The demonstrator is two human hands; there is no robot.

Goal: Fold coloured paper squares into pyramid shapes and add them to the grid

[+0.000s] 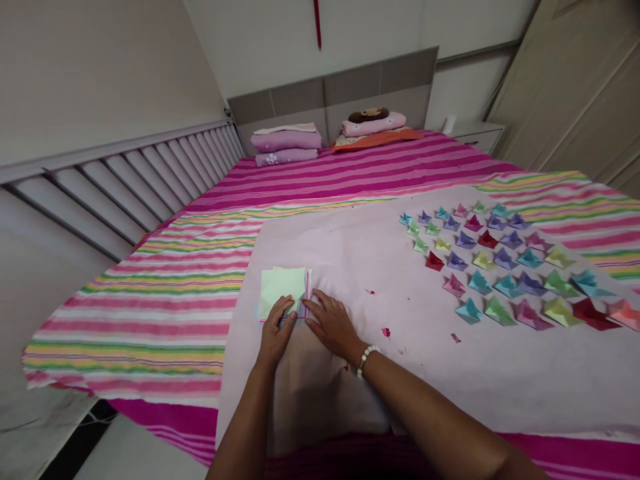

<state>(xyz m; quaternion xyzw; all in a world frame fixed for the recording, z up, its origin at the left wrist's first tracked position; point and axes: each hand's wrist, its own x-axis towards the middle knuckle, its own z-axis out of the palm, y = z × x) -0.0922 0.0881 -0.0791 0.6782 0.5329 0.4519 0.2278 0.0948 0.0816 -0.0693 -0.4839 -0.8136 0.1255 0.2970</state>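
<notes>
A stack of square coloured paper sheets (281, 283), pale green on top, lies on the pale pink sheet. My left hand (275, 335) rests on the stack's lower right part, its fingers extended over the green paper. At the right edge of the stack, my right hand (336, 325) touches the paper edges with its fingers spread; pink and purple edges show there. It wears a light beaded bracelet (367, 360) at the wrist. Whether a single sheet is pinched between fingers is too small to make out.
Rows of small folded paper boats (495, 260) in many colours stand to the right. Red paper scraps (385, 332) lie between them and my hands. Folded bedding (287, 141) sits by the headboard (333, 93); a slatted rail (135, 180) runs along the left.
</notes>
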